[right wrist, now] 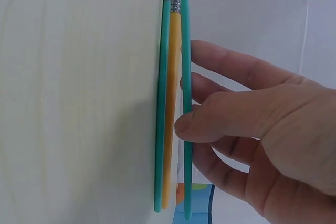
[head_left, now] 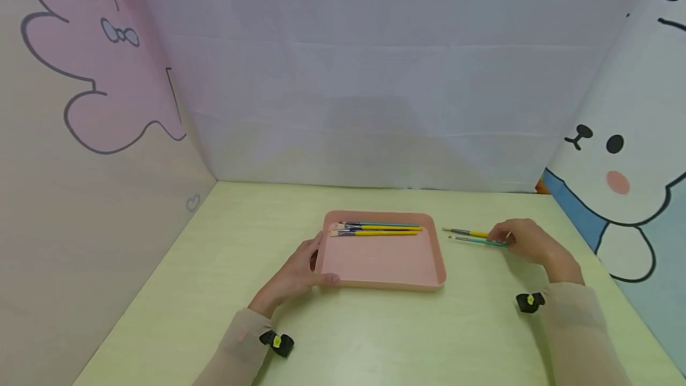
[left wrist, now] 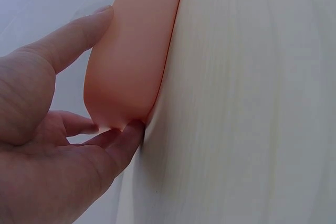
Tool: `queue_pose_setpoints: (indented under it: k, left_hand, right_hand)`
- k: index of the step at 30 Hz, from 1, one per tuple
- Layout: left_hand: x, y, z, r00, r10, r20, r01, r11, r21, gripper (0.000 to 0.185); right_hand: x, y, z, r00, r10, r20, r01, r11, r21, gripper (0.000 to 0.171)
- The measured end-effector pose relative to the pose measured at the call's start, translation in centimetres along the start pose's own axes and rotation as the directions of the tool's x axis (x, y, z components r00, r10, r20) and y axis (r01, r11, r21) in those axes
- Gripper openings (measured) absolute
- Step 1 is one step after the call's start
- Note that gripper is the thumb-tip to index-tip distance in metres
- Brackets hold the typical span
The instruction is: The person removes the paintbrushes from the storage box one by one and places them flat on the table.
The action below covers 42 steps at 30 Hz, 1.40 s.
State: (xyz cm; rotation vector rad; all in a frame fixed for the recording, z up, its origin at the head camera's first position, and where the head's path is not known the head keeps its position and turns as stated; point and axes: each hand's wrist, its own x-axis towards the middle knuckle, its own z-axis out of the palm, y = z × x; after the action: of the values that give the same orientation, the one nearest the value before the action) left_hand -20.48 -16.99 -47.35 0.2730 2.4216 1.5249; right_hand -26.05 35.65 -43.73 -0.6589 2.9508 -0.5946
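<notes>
- Table point(head_left: 396, 338): pale, smooth-looking, faint grain lines; tray and loose brushes are borne on it.
- Tray point(head_left: 380, 267): pink, shallow, rounded corners, set mid-table. Judged light and fairly stiff, probably plastic, a bit slippery; best gripped at rim or corner.
- Left hand point(head_left: 293, 270): tray's near left corner is gripped, thumb at the near rim, fingers bent about the left side.
- Right hand point(head_left: 527, 240): one teal brush point(right wrist: 187, 77) is pinched between thumb and fingers, right of the tray. Whether it is fully lifted cannot be told.
- Brushes in tray: at least three, laid lengthwise near the far wall; yellow brush point(head_left: 388, 233) nearest, teal handle point(head_left: 386, 224) farthest.
- Loose yellow brush point(right wrist: 171, 66) and second teal brush point(right wrist: 163, 66): seen close beside the pinched one. Handles slim, round, glossy; judged light, stiff, prone to roll; best pinched mid-handle.
- Ferrules point(right wrist: 176, 6): silvery, metal-looking.
- Bristles point(head_left: 335, 233): pale, presumably soft; best left untouched.
</notes>
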Motion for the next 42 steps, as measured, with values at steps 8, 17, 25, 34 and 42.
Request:
queue_pose_setpoints:
  k: [8, 17, 25, 34, 42]
  left_hand:
    - [0.0, 0.2, 0.0, 1.000, -0.003, -0.001, 0.003, 1.000, 0.003, 0.117]
    - [0.1, 0.2, 0.0, 1.000, -0.005, 0.001, 0.005, 1.000, 0.016, 0.118]
    - [0.1, 0.1, -0.1, 1.000, 0.000, 0.002, 0.000, 1.000, 0.009, 0.118]
    - [0.2, 0.2, -0.2, 1.000, 0.006, 0.007, -0.007, 1.000, 0.014, 0.117]
    - [0.0, 0.3, -0.1, 1.000, -0.004, 0.008, 0.004, 1.000, 0.011, 0.117]
  right_hand:
    - [0.3, 0.7, 0.7, 1.000, -0.002, -0.004, 0.002, 1.000, -0.018, 0.037]
    - [0.6, 1.0, 1.0, 1.000, 0.006, -0.021, -0.006, 1.000, -0.015, 0.037]
    - [0.6, 1.0, 1.1, 1.000, 0.018, -0.023, -0.018, 1.000, 0.001, 0.036]
    - [0.7, 0.5, 0.7, 0.999, 0.025, -0.037, -0.025, 1.000, -0.006, 0.035]
    - [0.8, -0.4, 0.1, 0.998, -0.005, -0.055, 0.004, 1.000, -0.018, 0.035]
